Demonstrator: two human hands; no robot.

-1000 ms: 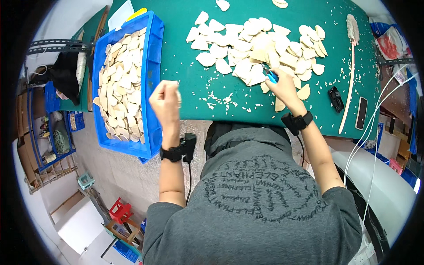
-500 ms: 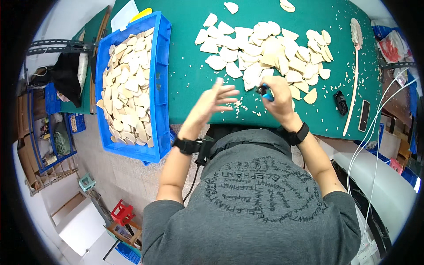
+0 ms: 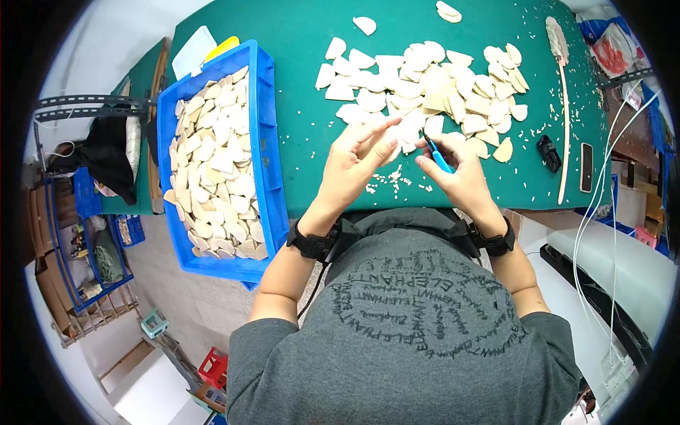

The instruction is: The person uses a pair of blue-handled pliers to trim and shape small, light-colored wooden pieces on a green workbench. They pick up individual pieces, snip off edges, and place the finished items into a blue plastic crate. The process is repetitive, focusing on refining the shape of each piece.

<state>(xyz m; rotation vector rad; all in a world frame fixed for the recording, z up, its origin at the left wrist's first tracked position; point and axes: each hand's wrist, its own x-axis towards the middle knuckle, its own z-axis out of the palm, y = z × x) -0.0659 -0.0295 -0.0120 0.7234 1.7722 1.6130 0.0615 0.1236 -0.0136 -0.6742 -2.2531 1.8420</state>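
Observation:
My left hand (image 3: 356,159) is over the near edge of a loose pile of pale, flat, rounded pieces (image 3: 443,88). Its thumb and fingers are apart, and I make out nothing between them. In my right hand (image 3: 460,173) is a small blue-handled tool (image 3: 440,157) with a dark tip, which points away from me toward the pile. The exact kind of tool cannot be told. Small pale shavings (image 3: 397,180) lie on the green table (image 3: 312,177) below the hands.
To the left stands a blue crate (image 3: 265,142) full of similar pale pieces (image 3: 219,170). Toward the right lie a long stick with a fluffy head (image 3: 564,127), a black object (image 3: 547,154) and a phone (image 3: 586,168). White cables (image 3: 598,191) hang at the right.
My left hand has moved right, closer to my right hand, and its spread fingers have curled. My right hand has turned, so more of the tool shows. The view has shifted slightly.

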